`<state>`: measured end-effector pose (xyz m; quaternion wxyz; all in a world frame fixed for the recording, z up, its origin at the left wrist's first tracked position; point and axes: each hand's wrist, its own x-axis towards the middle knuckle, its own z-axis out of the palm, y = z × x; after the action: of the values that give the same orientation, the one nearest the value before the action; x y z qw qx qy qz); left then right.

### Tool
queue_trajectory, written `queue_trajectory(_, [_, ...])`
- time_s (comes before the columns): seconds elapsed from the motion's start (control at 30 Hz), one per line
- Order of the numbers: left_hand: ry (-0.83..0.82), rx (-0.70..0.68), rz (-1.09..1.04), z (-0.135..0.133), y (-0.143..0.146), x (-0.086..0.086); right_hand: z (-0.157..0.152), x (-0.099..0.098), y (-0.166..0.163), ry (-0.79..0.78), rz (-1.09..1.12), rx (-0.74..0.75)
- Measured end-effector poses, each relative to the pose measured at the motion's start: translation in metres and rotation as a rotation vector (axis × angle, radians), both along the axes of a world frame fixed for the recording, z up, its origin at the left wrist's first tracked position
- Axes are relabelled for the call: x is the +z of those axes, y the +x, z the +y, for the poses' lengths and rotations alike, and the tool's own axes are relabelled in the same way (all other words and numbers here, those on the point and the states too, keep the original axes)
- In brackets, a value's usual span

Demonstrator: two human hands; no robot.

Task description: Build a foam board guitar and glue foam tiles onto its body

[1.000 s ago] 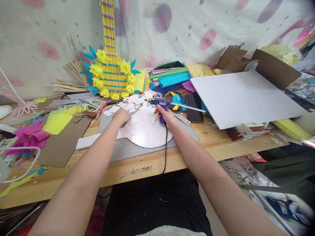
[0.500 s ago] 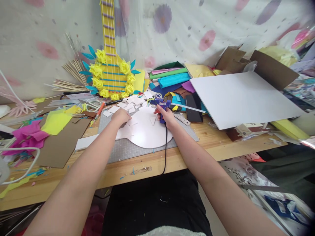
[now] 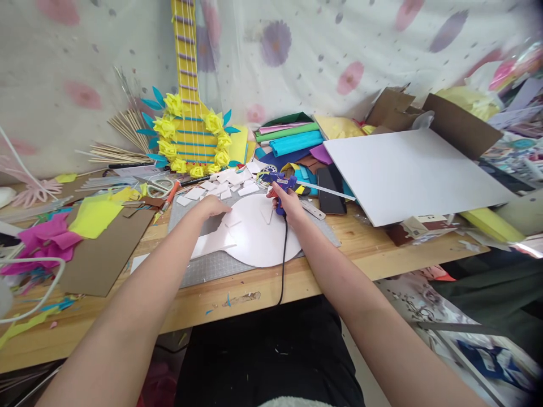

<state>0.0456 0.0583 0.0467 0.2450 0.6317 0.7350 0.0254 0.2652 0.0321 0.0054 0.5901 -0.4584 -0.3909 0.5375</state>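
In my right hand (image 3: 288, 203) is a blue hot glue gun (image 3: 285, 183), my fingers wrapped round its handle. Its nozzle points left, and a long pale glue stick (image 3: 326, 190) juts from its back. A white guitar-shaped board (image 3: 265, 240) lies flat, with a few small white strips standing on it, some in a triangle. My left hand (image 3: 214, 208) is at the board's upper left edge, fingers bent together; whatever lies between the fingertips is hidden. Just beyond is a heap of small white cut pieces (image 3: 231, 180).
A grey cutting mat (image 3: 203, 273) lies under the board. Behind stands a yellow paper-flowered guitar (image 3: 193, 138). To the right are a phone (image 3: 331, 192), a metal ruler (image 3: 313, 210) and a large white sheet (image 3: 419, 175). Scissors (image 3: 161, 187) and brown cardboard (image 3: 108, 254) lie left.
My left hand has moved slightly right, away from the white pieces and onto the board's edge. My right hand keeps hold of the glue gun. The view has shifted a little.
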Motion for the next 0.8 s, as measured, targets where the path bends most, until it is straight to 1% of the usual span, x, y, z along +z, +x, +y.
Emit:
queue_trajectory(0.1, [0.062,0.013,0.073,0.003,0.004,0.003,0.001,0.001,0.001,-0.022,-0.013,-0.030])
queue_trajectory(0.23, [0.200,-0.016,0.012,0.010,0.012,0.005,0.003,0.001,0.002,-0.049,-0.033,-0.036])
queue_trajectory(0.33, [0.222,-0.022,0.011,0.014,0.020,0.001,0.003,0.002,0.002,-0.060,-0.029,-0.046])
queue_trajectory(0.43, [0.135,-0.029,-0.008,0.016,0.028,-0.003,0.003,0.003,0.003,-0.073,-0.018,-0.061])
queue_trajectory(0.57, [-0.032,-0.062,-0.133,0.018,0.034,-0.004,0.005,0.004,0.008,-0.061,-0.027,-0.104])
queue_trajectory(0.67, [-0.118,-0.077,-0.226,0.018,0.026,0.000,0.007,0.004,0.015,-0.046,-0.073,-0.119])
queue_trajectory(0.8, [-0.282,-0.112,-0.368,0.012,0.004,0.010,0.005,0.007,0.021,-0.037,-0.141,-0.092])
